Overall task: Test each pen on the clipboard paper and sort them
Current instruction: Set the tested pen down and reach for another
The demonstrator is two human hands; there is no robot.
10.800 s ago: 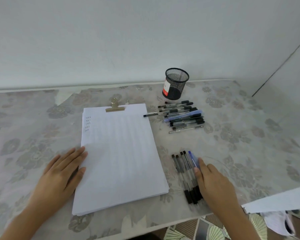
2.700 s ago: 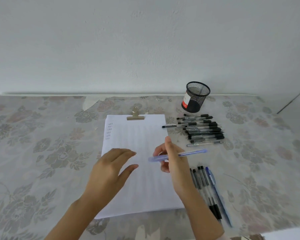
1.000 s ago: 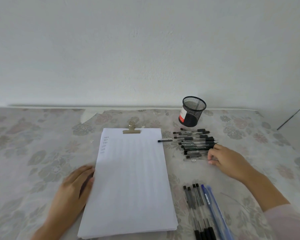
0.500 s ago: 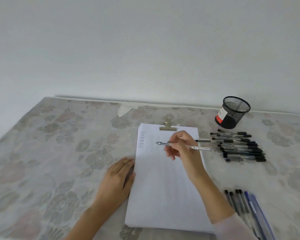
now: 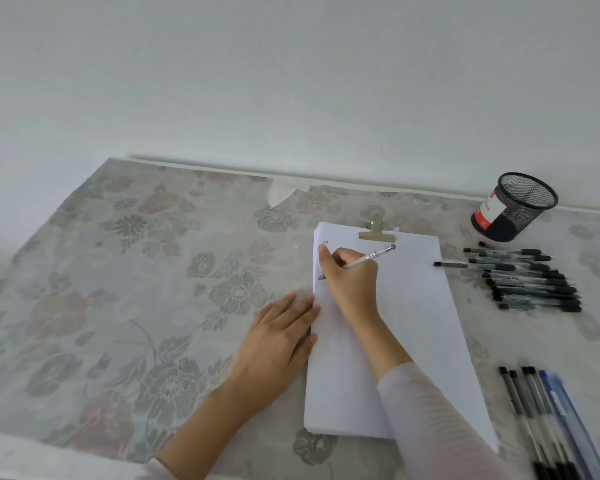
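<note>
A stack of white paper (image 5: 413,327) lies under a brass clip (image 5: 376,233) on the clipboard. My right hand (image 5: 352,282) grips a clear silver-tipped pen (image 5: 371,257) in writing pose, its tip down at the paper's upper left by a column of small scribbles (image 5: 326,242). My left hand (image 5: 278,341) rests flat on the table, fingers touching the paper's left edge. A pile of several black pens (image 5: 527,280) lies right of the clipboard. A second row of pens (image 5: 548,410), black and blue, lies at the lower right.
A black mesh pen cup (image 5: 515,206) with a red and white label stands at the back right, near the wall. A floral cloth (image 5: 136,289) covers the table, whose left edge and near edge are in view.
My right hand has brought the pen from mid-air over the sheet down to the upper left corner, tip on the paper. The camera view has swung left. My left hand stays at the paper's edge.
</note>
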